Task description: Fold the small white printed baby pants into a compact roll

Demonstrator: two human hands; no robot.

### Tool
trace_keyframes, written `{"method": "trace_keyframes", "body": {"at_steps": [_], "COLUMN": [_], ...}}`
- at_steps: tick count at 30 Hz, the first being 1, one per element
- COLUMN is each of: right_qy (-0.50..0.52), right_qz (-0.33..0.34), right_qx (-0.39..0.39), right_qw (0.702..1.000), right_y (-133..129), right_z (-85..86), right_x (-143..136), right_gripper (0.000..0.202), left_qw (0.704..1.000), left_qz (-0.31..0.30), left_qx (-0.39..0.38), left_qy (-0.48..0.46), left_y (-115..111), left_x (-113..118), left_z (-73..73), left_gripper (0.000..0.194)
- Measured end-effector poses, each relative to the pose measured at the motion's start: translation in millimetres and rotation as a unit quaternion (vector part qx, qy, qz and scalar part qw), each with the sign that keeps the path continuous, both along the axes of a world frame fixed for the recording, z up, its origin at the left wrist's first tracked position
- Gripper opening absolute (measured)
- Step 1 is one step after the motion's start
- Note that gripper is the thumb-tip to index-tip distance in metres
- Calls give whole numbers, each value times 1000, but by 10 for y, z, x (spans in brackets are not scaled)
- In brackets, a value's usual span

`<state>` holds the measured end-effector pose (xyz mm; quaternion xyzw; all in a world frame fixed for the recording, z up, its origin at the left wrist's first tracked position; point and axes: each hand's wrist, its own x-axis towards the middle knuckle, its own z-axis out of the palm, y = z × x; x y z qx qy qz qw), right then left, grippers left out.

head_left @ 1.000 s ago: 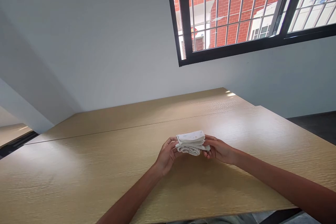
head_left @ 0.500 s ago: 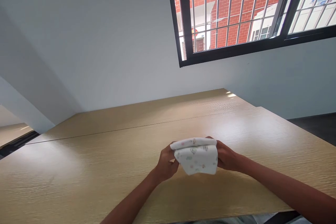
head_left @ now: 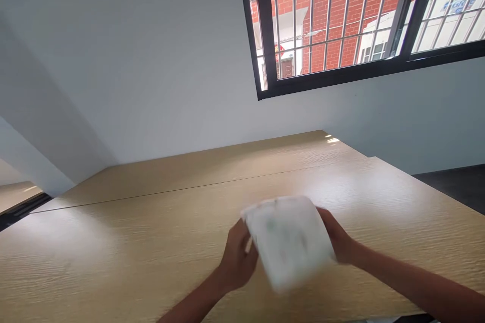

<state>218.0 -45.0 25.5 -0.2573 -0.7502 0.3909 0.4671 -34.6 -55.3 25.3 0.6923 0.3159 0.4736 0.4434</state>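
Observation:
A white cloth (head_left: 290, 239) with small faint prints is held up above the wooden table (head_left: 151, 232), blurred by motion. My left hand (head_left: 239, 255) grips its left edge, thumb and fingers pinched round it. At the cloth's right edge is my right hand (head_left: 337, 237), closed on it, with the fingertips hidden behind the fabric. The lower part of the cloth hangs loose between the hands.
The table's back edge meets a pale wall (head_left: 170, 60). A dark-framed window (head_left: 341, 78) with metal bars is at the upper right. A second wooden surface (head_left: 17, 197) shows at the far left.
The cloth has opened out from a folded, rolled shape into a larger sheet reaching further down. Both hands have shifted slightly lower and a little further apart.

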Motion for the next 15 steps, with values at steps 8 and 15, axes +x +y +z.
{"method": "trace_keyframes", "body": {"at_steps": [8, 15], "right_qy": [157, -45], "right_qz": [50, -24], "right_qx": [-385, -115], "right_qw": [908, 992], "right_y": [171, 118], "right_z": [-69, -80], "right_x": [-108, -57], "right_gripper": [41, 35], "left_qw": [943, 997], "left_qz": [41, 61], "left_qx": [-301, -1], "left_qy": [-138, 41], "left_y": [219, 201], "left_x": [82, 17], "left_z": [1, -71], "left_gripper": [53, 35]}}
